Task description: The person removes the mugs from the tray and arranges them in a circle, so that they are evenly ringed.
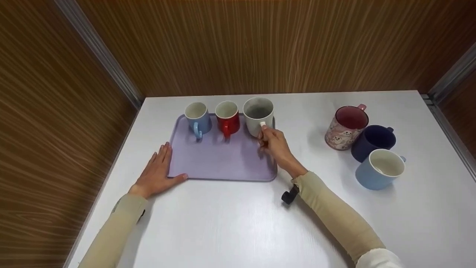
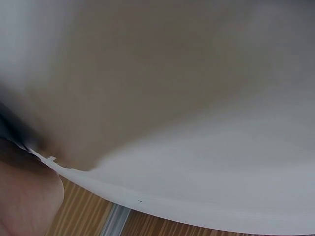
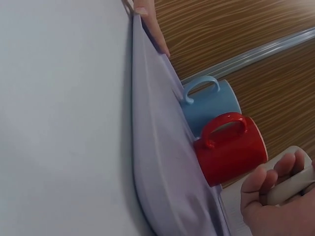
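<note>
1. We take the lilac tray (image 1: 219, 162) as our landmark; it lies on the white table (image 1: 223, 223).
2. At the tray's near left corner we see the left hand (image 1: 158, 175) laid flat, fingers straight along the left edge, thumb spread out at the near edge.
3. At the tray's far right corner we see the right hand (image 1: 275, 143) pinching the handle of the white mug (image 1: 253, 126), which is upright; we cannot tell whether its base touches the tray.
4. On the tray's far left corner we find the light blue mug (image 1: 203, 124) standing, its handle towards the near edge.
5. Along the tray's far edge, between those two, we see the red mug (image 1: 231, 124), handle facing the same way.
6. Well to the tray's right we see the pink patterned mug (image 1: 339, 136), the navy mug (image 1: 359, 147) and the pale blue mug (image 1: 373, 176), grouped close together.
7. Beyond the tray we see the wood-grain panel (image 1: 223, 44).
</note>
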`<action>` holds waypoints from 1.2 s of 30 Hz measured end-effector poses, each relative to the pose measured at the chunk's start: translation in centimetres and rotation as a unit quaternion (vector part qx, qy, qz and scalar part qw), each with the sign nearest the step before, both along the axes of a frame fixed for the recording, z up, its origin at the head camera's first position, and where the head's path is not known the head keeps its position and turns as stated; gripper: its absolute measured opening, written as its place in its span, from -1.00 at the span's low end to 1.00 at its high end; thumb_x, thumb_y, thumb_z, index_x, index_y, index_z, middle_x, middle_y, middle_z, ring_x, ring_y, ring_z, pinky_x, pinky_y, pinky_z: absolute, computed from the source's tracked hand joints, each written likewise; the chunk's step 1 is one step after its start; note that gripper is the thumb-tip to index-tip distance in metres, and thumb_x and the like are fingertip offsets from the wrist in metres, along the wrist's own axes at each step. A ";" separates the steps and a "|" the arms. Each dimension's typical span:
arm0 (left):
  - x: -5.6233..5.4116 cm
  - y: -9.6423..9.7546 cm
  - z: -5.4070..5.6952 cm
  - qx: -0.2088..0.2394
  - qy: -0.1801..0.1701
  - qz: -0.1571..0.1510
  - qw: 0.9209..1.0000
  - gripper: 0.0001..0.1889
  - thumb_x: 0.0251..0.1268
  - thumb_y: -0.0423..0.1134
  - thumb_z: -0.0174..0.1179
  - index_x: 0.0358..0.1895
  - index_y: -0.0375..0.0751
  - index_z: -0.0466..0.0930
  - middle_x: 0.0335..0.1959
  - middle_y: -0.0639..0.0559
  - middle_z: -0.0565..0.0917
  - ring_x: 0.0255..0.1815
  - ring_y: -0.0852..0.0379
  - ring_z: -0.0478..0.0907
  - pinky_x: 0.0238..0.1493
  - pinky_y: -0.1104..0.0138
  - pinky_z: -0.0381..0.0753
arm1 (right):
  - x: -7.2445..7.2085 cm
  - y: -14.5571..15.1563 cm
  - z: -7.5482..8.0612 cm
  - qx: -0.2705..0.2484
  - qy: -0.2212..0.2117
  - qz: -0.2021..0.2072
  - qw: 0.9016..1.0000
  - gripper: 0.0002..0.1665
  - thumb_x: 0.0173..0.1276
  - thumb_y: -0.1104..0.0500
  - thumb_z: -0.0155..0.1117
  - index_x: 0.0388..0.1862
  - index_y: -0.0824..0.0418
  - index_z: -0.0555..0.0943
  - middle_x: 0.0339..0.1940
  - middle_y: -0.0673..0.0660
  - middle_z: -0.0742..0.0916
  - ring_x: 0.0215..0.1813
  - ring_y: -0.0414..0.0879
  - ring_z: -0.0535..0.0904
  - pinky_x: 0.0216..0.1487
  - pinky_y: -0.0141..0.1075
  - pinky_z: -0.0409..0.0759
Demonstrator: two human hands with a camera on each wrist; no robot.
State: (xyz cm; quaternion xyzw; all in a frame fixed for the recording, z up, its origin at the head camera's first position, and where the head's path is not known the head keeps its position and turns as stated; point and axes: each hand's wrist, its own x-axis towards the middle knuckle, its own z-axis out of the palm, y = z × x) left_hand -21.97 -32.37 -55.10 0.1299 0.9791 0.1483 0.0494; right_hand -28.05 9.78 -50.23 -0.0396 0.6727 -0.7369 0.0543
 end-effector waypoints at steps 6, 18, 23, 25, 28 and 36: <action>0.0 0.0 0.0 -0.002 -0.001 0.002 1.000 0.35 0.32 0.57 0.14 0.74 -0.40 -0.29 0.80 -0.25 -0.27 0.82 -0.21 -0.35 0.78 -0.12 -0.26 | 0.5 0.8 0.7 -0.003 0.016 0.009 1.000 -0.48 0.79 0.07 -0.08 -0.37 0.32 0.54 -0.45 0.07 0.59 -0.38 -0.14 0.51 -0.38 -0.31 0.62; 0.1 0.0 -0.3 0.000 -0.007 0.004 1.000 0.33 0.33 0.57 0.13 0.74 -0.37 -0.28 0.81 -0.21 -0.28 0.82 -0.17 -0.36 0.78 -0.11 -0.26 | 1.2 3.2 1.3 -0.042 0.027 0.008 0.999 -0.51 0.78 0.14 -0.08 -0.41 0.30 0.53 -0.47 0.09 0.57 -0.41 -0.14 0.51 -0.39 -0.34 0.63; 0.1 0.0 -0.4 0.003 -0.009 0.003 1.000 0.34 0.32 0.58 0.14 0.74 -0.37 -0.29 0.81 -0.21 -0.29 0.82 -0.18 -0.36 0.78 -0.12 -0.26 | 1.6 4.5 1.5 -0.038 0.031 0.008 0.999 -0.50 0.79 0.13 -0.12 -0.43 0.30 0.47 -0.49 0.10 0.55 -0.42 -0.11 0.49 -0.37 -0.32 0.61; 0.1 0.0 -0.3 0.004 -0.009 0.003 1.000 0.34 0.32 0.58 0.14 0.74 -0.37 -0.29 0.81 -0.21 -0.29 0.82 -0.19 -0.36 0.78 -0.12 -0.27 | 1.8 5.1 1.5 -0.039 0.031 0.007 0.999 -0.49 0.79 0.13 -0.12 -0.45 0.28 0.45 -0.50 0.10 0.54 -0.43 -0.12 0.47 -0.38 -0.33 0.58; 0.0 0.1 -0.2 0.003 -0.010 0.002 1.000 0.35 0.32 0.58 0.14 0.74 -0.37 -0.31 0.81 -0.22 -0.29 0.82 -0.19 -0.36 0.78 -0.12 -0.27 | 2.2 6.1 1.5 -0.046 0.032 0.003 0.998 -0.50 0.77 0.15 -0.12 -0.48 0.26 0.42 -0.52 0.08 0.51 -0.45 -0.12 0.43 -0.41 -0.34 0.52; 0.2 0.1 0.1 0.003 -0.005 0.001 1.000 0.33 0.33 0.56 0.14 0.74 -0.40 -0.28 0.80 -0.25 -0.27 0.82 -0.19 -0.34 0.78 -0.12 -0.25 | 3.3 8.6 1.1 -0.050 0.020 0.006 0.999 -0.51 0.79 0.16 -0.17 -0.45 0.29 0.37 -0.49 0.09 0.45 -0.39 -0.10 0.38 -0.38 -0.30 0.46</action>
